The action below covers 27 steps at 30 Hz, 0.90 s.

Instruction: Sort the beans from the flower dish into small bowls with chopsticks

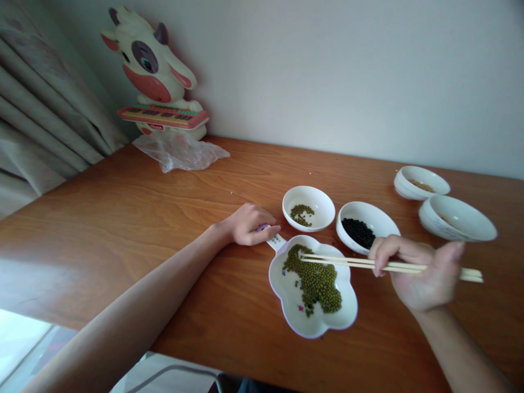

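R hand (417,273) grips a pair of wooden chopsticks (352,262), fingers curled round the sticks w/ thumb on top; tips close together, reaching left over the flower-shaped dish (344,319) and sitting at the top edge of the green bean pile (315,279). Can't tell if a bean is pinched between the tips. L hand (248,224) lies on the table just left of the dish, fingers loosely closed around the dish's handle (275,240), forearm flat along the wood.

Flower dish = landmark. White w/ lilac rim, near the front-centre of the wooden table (164,218), holds most of the green beans in a loose clump down its middle; a few small coloured marks on the dish floor.

Just behind the dish, slightly left: small white bowl (321,203) w/ a few green beans in it. Behind-right of the dish, almost touching it: white bowl w/ black beans (370,218); R hand's knuckles overlap its near rim in view. Further right & back of dish, well apart: two more white bowls, nearer one (458,218) tilted-looking, farther one (421,183) w/ brownish contents, too small to ID.

Far back-left of dish, vs. the wall: cartoon cow toy (153,65) w/ a small keyboard, crumpled clear plastic bag (180,153) at its base. Curtain (45,109) at left edge.
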### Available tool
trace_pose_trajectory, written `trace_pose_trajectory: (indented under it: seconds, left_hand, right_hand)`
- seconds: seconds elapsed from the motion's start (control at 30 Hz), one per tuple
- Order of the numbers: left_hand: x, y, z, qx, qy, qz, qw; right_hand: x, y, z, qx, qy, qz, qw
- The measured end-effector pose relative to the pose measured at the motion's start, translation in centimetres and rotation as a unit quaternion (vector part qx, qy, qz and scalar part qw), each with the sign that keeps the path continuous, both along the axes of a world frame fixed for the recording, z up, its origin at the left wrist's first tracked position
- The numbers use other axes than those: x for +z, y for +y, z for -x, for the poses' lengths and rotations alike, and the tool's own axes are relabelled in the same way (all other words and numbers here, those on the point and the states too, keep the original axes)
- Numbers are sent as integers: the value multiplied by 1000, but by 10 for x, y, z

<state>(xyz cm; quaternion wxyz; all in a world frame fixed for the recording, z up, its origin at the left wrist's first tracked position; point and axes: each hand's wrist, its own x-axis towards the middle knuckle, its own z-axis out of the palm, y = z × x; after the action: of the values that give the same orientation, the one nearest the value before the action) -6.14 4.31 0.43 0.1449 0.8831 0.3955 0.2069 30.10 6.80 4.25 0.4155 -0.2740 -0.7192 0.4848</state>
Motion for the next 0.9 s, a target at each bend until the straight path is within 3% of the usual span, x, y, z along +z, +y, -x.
trace_pose_trajectory:
  seconds: [0.9]
  left_hand:
    - [0, 0, 0, 0, 14, 2, 1000]
  right_hand:
    - [-5, -3, 3, -16, 25, 5, 1000]
